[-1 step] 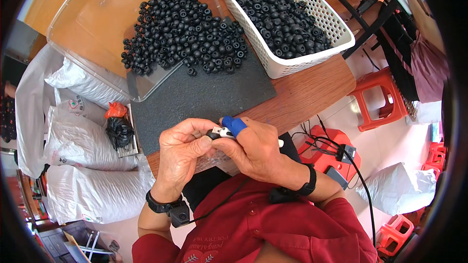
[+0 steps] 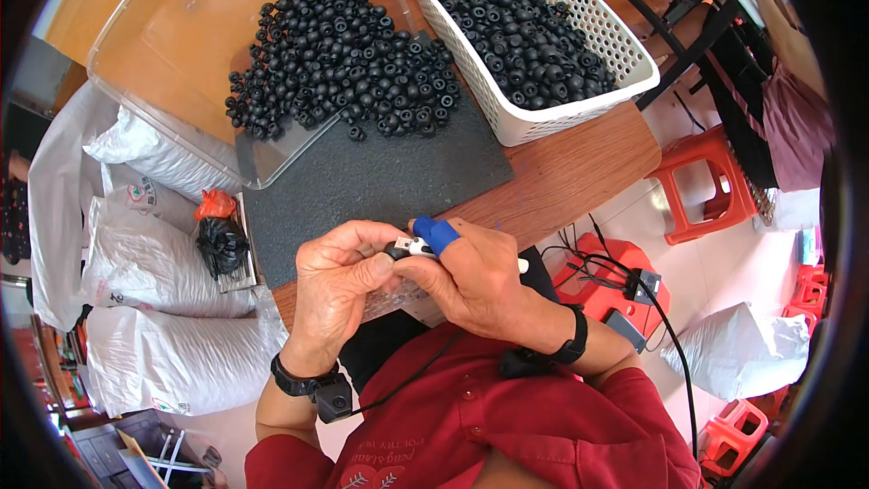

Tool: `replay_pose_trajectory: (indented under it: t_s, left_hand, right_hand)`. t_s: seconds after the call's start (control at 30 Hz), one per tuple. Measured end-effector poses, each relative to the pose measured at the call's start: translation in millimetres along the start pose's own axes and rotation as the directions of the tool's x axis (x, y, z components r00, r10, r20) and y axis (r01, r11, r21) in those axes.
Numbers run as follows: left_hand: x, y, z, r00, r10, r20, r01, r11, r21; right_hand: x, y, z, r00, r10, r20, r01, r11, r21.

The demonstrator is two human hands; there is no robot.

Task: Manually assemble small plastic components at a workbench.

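My left hand (image 2: 339, 276) is closed, pinching a small black round part (image 2: 396, 251) between thumb and fingers. My right hand (image 2: 475, 272), with blue wrapping (image 2: 436, 234) on a finger, grips a small white-handled tool (image 2: 419, 246). The head of the tool meets the black part; its working edge is too small to make out. The rear end of the white handle pokes out beyond the right hand. Both hands are over the near edge of the dark mat (image 2: 380, 181). A heap of similar black hollow parts (image 2: 353, 59) lies at the far side of the mat.
A white perforated basket (image 2: 502, 122) full of black parts stands at the far right of the wooden table (image 2: 588, 158). A clear plastic bin (image 2: 176, 122) lies around the heap. White sacks (image 2: 163, 258) are at the left, red stools (image 2: 701, 186) at the right, and a person's arm (image 2: 787, 36) shows far right.
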State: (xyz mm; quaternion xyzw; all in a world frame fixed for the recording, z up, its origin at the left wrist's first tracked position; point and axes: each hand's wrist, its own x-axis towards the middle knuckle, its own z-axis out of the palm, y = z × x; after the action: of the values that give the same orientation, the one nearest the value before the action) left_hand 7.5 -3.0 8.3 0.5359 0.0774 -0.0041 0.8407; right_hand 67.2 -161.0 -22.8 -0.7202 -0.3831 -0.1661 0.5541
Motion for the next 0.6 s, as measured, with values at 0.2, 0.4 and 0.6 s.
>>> replay_pose_trajectory:
  t_s: [0.2, 0.4, 0.6]
  left_hand:
    - [-1, -1, -2, 0.999, 0.021, 0.033, -0.020, 1.000, -0.013]
    - [0, -2, 2, 0.999, -0.015, 0.041, 0.019, 0.996, -0.088]
    - [11, 1, 0, 0.995, 0.050, 0.087, -0.047, 0.998, -0.037]
  right_hand:
    - [2, -5, -6, 0.998, -0.051, 0.044, 0.053, 0.997, -0.051]
    - [-1, -9, -7, 0.999, 0.025, 0.036, -0.028, 0.995, 0.095]
    - [-6, 0, -9, 0.973, 0.232, -0.011, -0.223, 0.945, 0.239]
